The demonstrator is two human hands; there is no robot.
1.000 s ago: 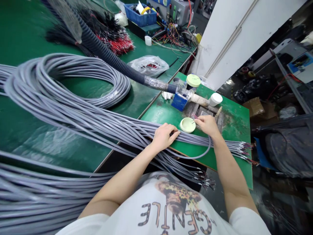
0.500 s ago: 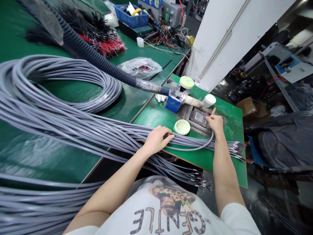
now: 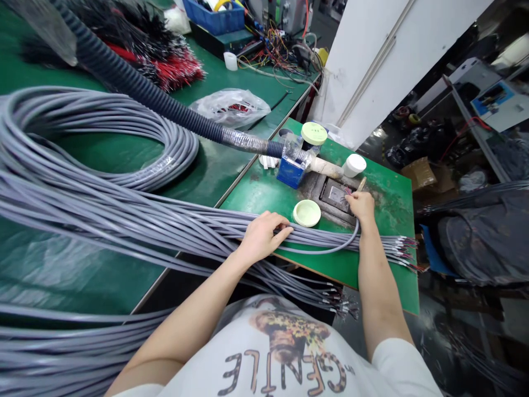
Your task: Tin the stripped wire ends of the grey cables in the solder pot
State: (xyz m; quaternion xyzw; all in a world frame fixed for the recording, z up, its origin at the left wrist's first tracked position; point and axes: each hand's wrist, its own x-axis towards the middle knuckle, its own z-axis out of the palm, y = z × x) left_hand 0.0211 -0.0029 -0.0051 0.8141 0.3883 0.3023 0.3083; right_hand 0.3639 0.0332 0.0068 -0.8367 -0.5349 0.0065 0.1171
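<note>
Basically, left hand (image 3: 262, 238) on grey cables (image 3: 165, 220); tee (image 3: 285, 342) reads GENTLE.

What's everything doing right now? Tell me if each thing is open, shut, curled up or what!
Left hand: resting on the grey cable bundle, fingers spread.
Right hand: holding the end of one grey cable.
Pale green lid: off, lying on the green board.
Cable coil: wound in loops.
Plastic bag: crumpled.
Black corrugated hose: stretched out, its end taped.
</note>
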